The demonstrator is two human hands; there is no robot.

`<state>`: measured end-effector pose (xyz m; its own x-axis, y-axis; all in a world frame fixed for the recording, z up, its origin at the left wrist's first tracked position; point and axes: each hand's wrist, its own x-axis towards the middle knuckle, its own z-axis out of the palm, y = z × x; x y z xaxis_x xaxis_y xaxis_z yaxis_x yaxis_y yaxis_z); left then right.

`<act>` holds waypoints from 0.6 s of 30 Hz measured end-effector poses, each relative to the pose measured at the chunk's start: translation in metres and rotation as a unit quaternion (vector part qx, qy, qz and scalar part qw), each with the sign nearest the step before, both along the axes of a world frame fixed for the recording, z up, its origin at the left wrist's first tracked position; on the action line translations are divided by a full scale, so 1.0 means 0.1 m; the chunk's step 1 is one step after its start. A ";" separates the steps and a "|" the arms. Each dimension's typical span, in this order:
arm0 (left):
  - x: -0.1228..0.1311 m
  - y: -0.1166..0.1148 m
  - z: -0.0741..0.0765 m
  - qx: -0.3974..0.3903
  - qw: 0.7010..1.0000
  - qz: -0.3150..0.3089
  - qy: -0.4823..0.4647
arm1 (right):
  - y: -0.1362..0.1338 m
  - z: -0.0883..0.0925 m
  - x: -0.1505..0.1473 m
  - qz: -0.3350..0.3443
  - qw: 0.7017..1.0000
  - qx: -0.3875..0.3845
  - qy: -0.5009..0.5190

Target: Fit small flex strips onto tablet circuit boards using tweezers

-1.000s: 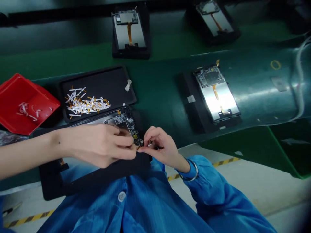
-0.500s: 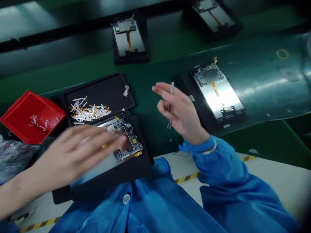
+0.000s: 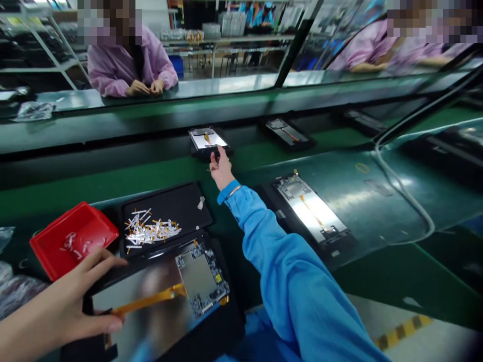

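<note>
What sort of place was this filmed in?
Likely an electronics assembly workshop: an open device shows its circuit board, similar units lie beyond, and a co-worker in pink is opposite.

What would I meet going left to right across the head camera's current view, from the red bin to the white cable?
Red bin, pile of strips, right hand, silver panel on the right, yellow ring mark, white cable.
</note>
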<state>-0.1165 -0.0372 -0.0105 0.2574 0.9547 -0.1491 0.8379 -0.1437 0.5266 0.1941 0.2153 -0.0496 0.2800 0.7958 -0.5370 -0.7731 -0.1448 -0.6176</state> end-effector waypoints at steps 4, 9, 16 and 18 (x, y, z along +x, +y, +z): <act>0.18 0.11 0.19 -0.194 0.969 0.073 -0.135 | 0.07 -0.01 0.08 0.059 0.998 -0.004 0.003; 0.42 0.56 0.25 -0.226 0.909 0.188 -0.295 | 0.02 0.24 0.45 0.155 0.987 0.037 0.023; 1.38 1.88 0.04 -0.199 0.853 0.271 -0.398 | -0.50 0.74 0.85 0.205 0.969 0.121 0.062; 1.70 2.17 -0.01 -0.187 0.844 0.269 -0.426 | -0.67 0.83 0.86 0.205 0.968 0.131 0.062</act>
<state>0.0531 0.1794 -0.0111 -0.0325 0.8949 -0.4452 0.0241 0.4460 0.8947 0.2803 0.1484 0.0332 -0.1415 0.9396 -0.3116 -0.7539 -0.3063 -0.5812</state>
